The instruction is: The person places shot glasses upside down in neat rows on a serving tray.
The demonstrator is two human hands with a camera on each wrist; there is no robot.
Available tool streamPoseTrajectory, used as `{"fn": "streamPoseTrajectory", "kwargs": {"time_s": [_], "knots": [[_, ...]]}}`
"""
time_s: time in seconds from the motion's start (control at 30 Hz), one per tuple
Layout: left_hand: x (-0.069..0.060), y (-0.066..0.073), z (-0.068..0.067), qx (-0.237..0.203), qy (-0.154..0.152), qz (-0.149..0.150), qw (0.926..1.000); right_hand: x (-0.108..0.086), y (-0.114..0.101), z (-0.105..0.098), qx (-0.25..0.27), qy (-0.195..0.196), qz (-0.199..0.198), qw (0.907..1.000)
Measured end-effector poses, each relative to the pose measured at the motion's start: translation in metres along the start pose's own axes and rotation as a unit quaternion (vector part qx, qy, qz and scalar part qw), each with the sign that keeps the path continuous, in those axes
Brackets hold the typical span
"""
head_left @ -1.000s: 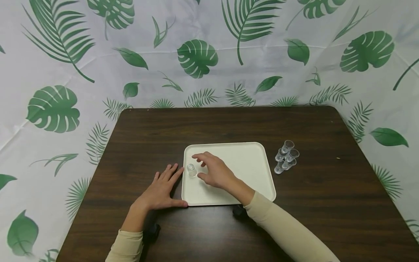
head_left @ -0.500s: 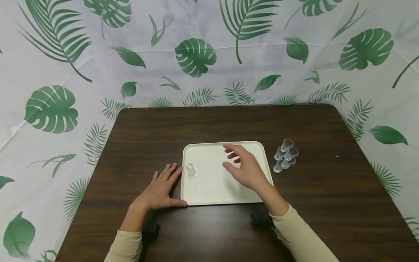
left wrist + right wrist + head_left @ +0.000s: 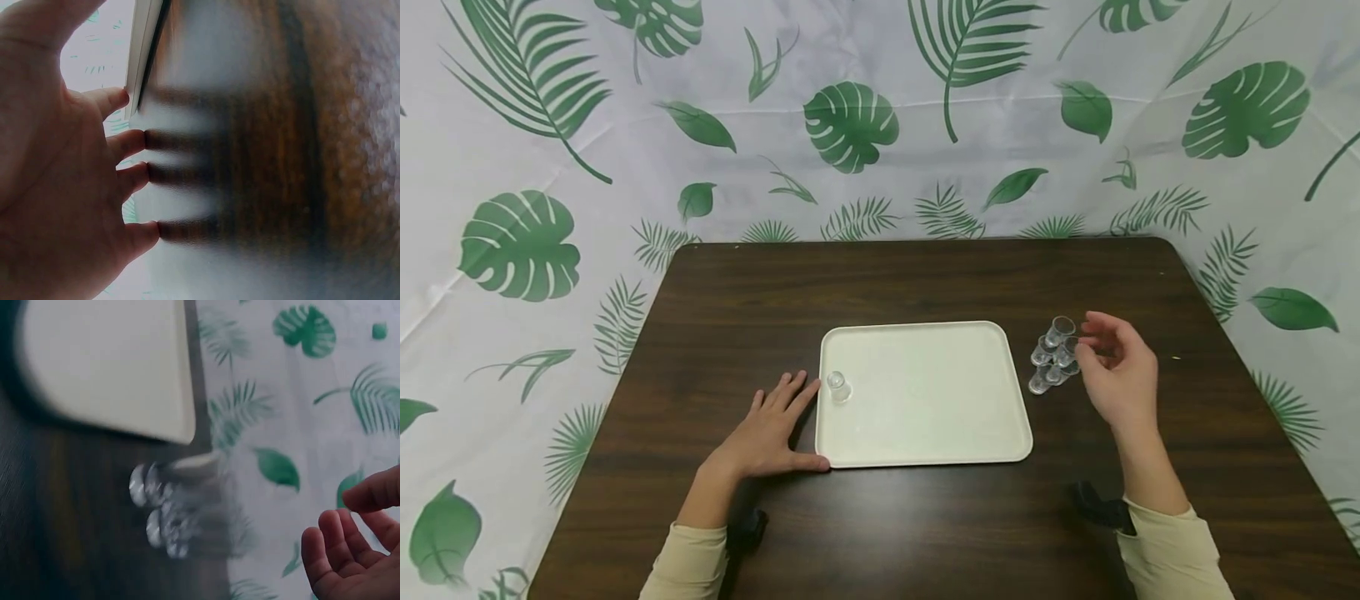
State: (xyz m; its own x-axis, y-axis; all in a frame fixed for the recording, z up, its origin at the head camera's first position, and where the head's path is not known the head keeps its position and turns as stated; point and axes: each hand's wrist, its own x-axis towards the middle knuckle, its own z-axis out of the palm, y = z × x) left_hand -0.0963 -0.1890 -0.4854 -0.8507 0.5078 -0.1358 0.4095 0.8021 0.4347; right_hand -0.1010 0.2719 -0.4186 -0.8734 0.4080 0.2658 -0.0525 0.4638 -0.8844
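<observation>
We see the cluster of clear cups right of centre in the head view, standing close together on the table, mouths up, their long axes upright. The right hand is much the nearer one: the cups lie just left of its thumb and fingertips. Its fingers are loosely curved with nothing in them. From the head view its fingertips seem to overlap the cup rims, but the right wrist view shows a gap, with the blurred cups left of the fingers.

Left of the cluster, at mid-frame, we have the cream tray. A single cup stands near its left edge, apparently mouth down. The left hand holds nothing; its fingers are spread on the table, thumb touching the tray's lower-left corner.

Around these we see the dark wooden table and, filling the upper frame, a leaf-patterned cloth.
</observation>
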Motion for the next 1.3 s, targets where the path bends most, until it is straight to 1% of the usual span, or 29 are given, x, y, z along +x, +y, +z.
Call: {"fn": "streamPoseTrajectory", "kwargs": {"time_s": [0.1, 0.2, 0.3, 0.43, 0.5, 0.57, 0.67, 0.83, 1.1, 1.3], "knots": [[0.0, 0.001, -0.002, -0.001, -0.004, -0.003, 1.0, 0.003, 0.019, -0.01, 0.003, 0.024, 0.039, 0.9989], [0.0, 0.003, -0.003, -0.006, -0.006, -0.005, 1.0, 0.002, 0.034, -0.015, -0.01, 0.024, 0.065, 0.9976], [0.0, 0.004, -0.004, -0.005, -0.007, -0.008, 0.9999, -0.001, 0.046, -0.016, -0.04, 0.0, 0.079, 0.9961], [0.0, 0.004, -0.003, -0.003, -0.008, -0.011, 0.9999, -0.003, 0.056, -0.016, -0.072, -0.043, 0.102, 0.9913], [0.001, 0.004, -0.003, -0.004, -0.01, -0.013, 0.9999, -0.004, 0.058, -0.016, -0.074, -0.065, 0.112, 0.9888], [0.001, 0.005, -0.003, -0.004, -0.009, -0.013, 0.9999, -0.004, 0.062, -0.016, -0.066, -0.089, 0.119, 0.9867], [0.002, 0.005, -0.003, -0.004, -0.01, -0.014, 0.9998, -0.005, 0.065, -0.013, -0.062, -0.113, 0.126, 0.9836], [0.0, 0.004, -0.003, -0.004, -0.009, -0.015, 0.9998, -0.007, 0.069, -0.007, -0.09, -0.12, 0.128, 0.9803], [-0.001, 0.004, -0.003, -0.007, -0.011, -0.016, 0.9998, -0.007, 0.074, -0.003, -0.13, -0.116, 0.094, 0.9801], [0.0, 0.004, -0.003, -0.009, -0.01, -0.014, 0.9998, -0.007, 0.077, 0.0, -0.16, -0.108, 0.088, 0.9773]]}}
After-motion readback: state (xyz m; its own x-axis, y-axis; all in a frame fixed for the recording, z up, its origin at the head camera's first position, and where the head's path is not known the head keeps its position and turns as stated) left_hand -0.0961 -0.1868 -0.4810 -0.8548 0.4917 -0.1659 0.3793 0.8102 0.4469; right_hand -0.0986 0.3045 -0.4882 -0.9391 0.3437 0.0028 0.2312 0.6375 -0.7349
